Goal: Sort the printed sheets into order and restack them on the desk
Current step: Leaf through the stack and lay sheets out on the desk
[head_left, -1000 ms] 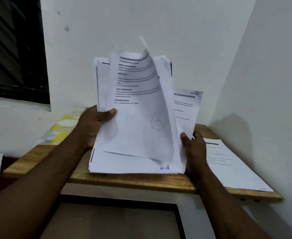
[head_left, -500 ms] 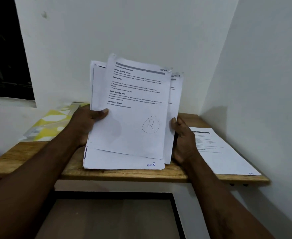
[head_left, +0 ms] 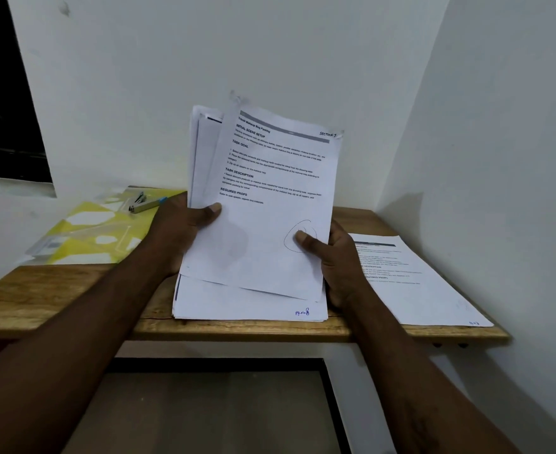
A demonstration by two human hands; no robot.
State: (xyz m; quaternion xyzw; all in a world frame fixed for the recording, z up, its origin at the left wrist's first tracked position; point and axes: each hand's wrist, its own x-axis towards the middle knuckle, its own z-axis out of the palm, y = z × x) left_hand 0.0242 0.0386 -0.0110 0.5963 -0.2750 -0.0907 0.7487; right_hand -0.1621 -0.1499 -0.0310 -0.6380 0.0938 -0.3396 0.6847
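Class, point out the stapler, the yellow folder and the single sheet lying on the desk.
stapler [head_left: 144, 206], head view, its metal body.
yellow folder [head_left: 80, 236], head view, its top face.
single sheet [head_left: 434, 299], head view, its blank lower half.

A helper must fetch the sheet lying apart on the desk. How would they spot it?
Find the wooden desk in the wall corner; look at its right end. The loose sheet lies there flat and alone, print up, while the other sheets stand bundled between the left hand and right hand.
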